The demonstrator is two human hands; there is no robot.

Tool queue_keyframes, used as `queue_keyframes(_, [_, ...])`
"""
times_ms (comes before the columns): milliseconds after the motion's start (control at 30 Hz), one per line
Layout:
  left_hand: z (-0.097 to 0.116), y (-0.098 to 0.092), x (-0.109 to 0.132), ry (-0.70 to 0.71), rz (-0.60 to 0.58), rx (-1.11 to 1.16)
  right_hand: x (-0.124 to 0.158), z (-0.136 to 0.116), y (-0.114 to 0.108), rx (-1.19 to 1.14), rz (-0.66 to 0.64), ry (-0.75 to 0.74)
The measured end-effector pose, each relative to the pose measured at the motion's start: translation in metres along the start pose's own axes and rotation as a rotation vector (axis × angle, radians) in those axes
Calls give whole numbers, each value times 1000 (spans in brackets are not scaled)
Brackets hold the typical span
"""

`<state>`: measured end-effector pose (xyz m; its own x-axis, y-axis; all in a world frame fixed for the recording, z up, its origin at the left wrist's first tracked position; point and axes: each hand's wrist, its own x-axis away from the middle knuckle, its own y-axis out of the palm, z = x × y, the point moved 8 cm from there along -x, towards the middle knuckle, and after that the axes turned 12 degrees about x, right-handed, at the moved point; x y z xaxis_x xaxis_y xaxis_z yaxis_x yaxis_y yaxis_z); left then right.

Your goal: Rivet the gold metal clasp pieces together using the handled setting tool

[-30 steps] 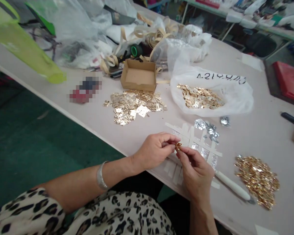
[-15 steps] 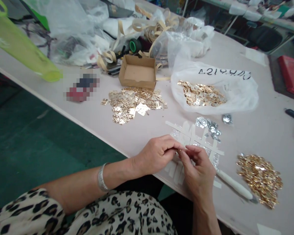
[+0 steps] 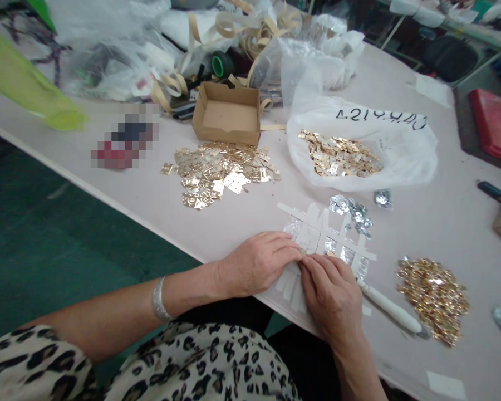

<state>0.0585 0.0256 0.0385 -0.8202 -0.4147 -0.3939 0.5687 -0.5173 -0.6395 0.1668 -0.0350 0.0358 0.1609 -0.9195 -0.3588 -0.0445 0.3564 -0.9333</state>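
1. My open cardboard box (image 3: 226, 116) sits on the table (image 3: 446, 228), beside a heap of flat gold metal pieces (image 3: 221, 175).
2. More lie in a marked plastic bag (image 3: 404, 159).
3. A white-handled tool (image 3: 388, 306) rests near a pile of gold studs (image 3: 433, 301).

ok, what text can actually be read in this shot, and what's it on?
"4219.440" or close to it: black marker handwriting on the clear plastic bag; it looks upside down in this view and some digits are uncertain.
Unreadable: pixelated red and dark item, blurred out.
Nothing else is legible.
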Motion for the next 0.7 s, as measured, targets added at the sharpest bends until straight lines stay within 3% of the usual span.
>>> queue_keyframes(167, [4,15,5,49,-109,-149,3,7,-14,-165,-54,-10])
queue_keyframes(333, [4,16,5,77,-114,-195,4,94,-19,-113,-92,422])
queue_keyframes(433, [2,17,5,75,-120,-199,-2,139,-7,-126,-154,567])
queue_keyframes(533, [2,17,6,75,-123,-196,-18,158,8,-183,-185,543])
queue_keyframes(700, [2,16,5,70,-110,-186,-42,150,20,-57,-240,286])
